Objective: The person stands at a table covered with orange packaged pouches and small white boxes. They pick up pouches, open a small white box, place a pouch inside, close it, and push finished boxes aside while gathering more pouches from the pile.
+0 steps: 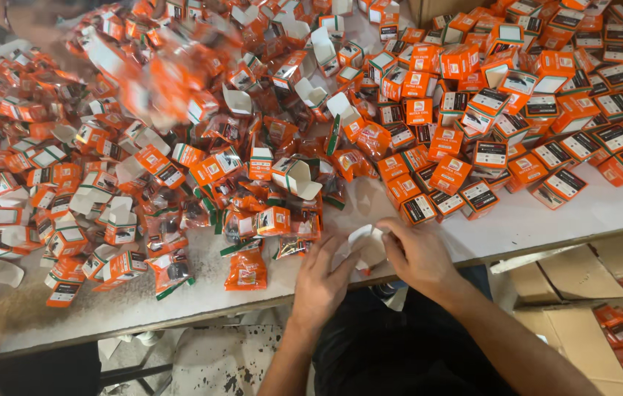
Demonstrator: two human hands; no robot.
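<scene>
My left hand [322, 282] and my right hand [418, 257] meet at the near edge of the white table [546, 216]. Between them they hold a small open carton [367, 246], its white inside and flaps showing. The fingers of both hands curl around it. An orange plastic pouch [245, 270] lies flat just left of my left hand. A small closed orange box [273, 220] stands a little farther back.
Several open orange-and-white cartons and pouches cover the left and middle of the table. Closed orange boxes [531, 117] are heaped at the right. Another person's blurred arm [135, 66] moves at the top left. A cardboard box [583, 293] with orange packs stands below right.
</scene>
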